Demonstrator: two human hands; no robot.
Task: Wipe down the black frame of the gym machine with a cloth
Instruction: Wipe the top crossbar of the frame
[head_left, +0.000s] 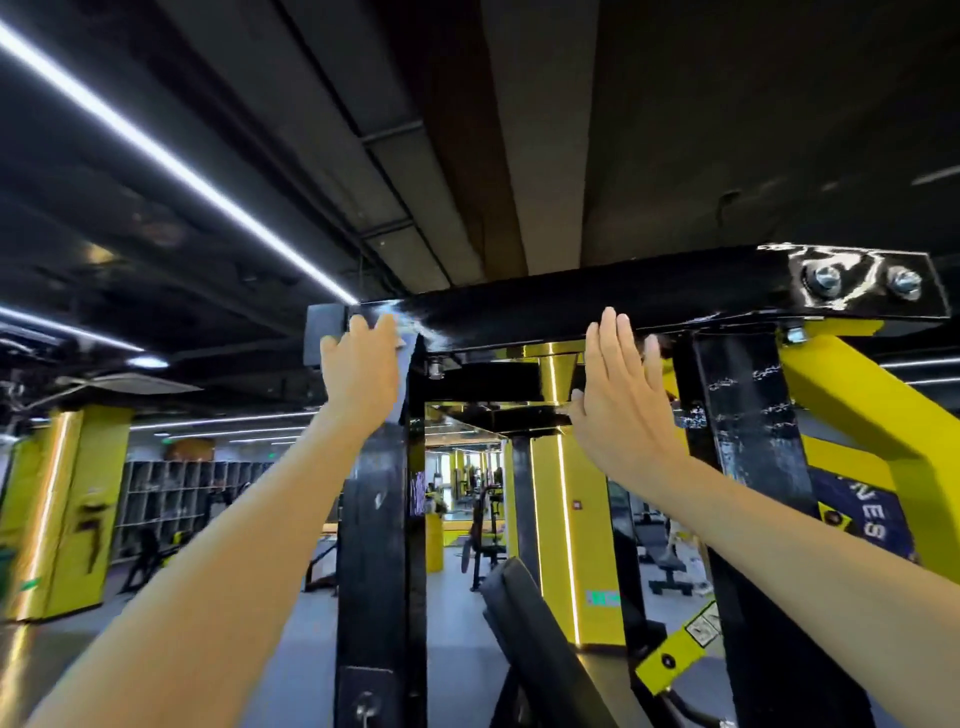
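Observation:
The gym machine's black frame has a top crossbeam (597, 301) and black uprights (374, 519) below it. A grey cloth (326, 332) lies over the beam's left end, with a corner hanging down beside the upright. My left hand (358, 369) is raised onto that cloth, its fingers bent over it against the beam. My right hand (621, 400) is held up flat with straight fingers, fingertips at the beam's lower edge, holding nothing. Most of the cloth is hidden behind my left hand.
Two bolts (862, 283) sit on the beam's right end plate. Yellow frame arms (872, 405) slope down at the right. A black padded seat back (540, 634) leans below between the uprights. Yellow pillars (67, 509), benches and lockers fill the gym behind.

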